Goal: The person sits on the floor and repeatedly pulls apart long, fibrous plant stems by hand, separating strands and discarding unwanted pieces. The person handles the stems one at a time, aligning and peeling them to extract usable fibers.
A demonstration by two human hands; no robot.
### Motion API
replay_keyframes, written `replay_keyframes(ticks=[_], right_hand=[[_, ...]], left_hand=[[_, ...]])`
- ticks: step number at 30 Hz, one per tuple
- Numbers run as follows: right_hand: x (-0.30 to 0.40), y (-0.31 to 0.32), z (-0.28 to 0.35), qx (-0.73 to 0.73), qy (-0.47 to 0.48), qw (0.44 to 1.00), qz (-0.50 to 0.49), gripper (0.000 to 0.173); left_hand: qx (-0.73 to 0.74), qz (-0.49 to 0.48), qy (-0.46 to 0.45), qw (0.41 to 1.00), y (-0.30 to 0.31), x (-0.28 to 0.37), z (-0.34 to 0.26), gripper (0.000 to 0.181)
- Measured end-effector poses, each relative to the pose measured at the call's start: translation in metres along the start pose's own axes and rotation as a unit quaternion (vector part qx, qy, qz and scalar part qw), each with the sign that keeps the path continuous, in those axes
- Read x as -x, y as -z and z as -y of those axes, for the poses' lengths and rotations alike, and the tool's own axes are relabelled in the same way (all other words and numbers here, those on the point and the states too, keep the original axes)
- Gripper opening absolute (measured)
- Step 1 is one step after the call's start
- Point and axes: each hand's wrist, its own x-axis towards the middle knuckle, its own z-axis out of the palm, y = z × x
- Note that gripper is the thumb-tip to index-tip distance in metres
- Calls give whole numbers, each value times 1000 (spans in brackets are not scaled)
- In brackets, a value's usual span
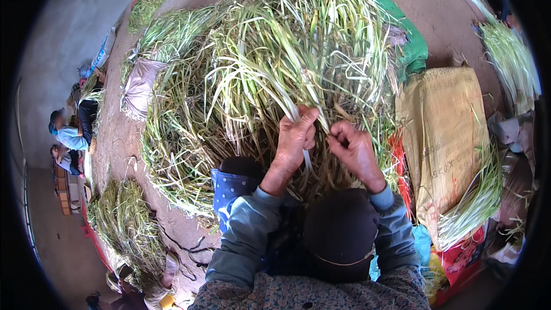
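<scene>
My left hand (296, 134) is closed around a small bunch of long green-and-white leafy stalks (275, 88), which look like garlic greens. Their leaves fan out up and to the left, and a white stem end (307, 160) hangs below the fist. Just to the right, my right hand (354, 150) pinches the tip of a pale leaf (320, 118) between thumb and forefinger. Both hands are over the near side of a large heap of the same stalks (344, 21), with browned, dry parts among the green. My two dark-covered knees (340, 232) flank my forearms.
Right of the heap lies a tan woven sack (447, 137) bearing print, with trimmed stalks (471, 209) on its edge. A green sheet (404, 30) shows under the heap. Another pile (129, 224) lies lower left, beside a person's foot (171, 265). Two people (71, 137) sit far left.
</scene>
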Motion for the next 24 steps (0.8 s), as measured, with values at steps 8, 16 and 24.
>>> replay_keyframes(ticks=[8,16,24], right_hand=[[7,18,42,-197,8,980,13,7],[-29,6,29,-328,-85,939,-52,18],[54,41,-38,-196,-194,961,4,18]], left_hand=[[32,61,-93,993,-33,49,-44,12],[-58,38,-44,997,-22,26,-25,8],[-10,-23,-154,988,13,2,-44,15]])
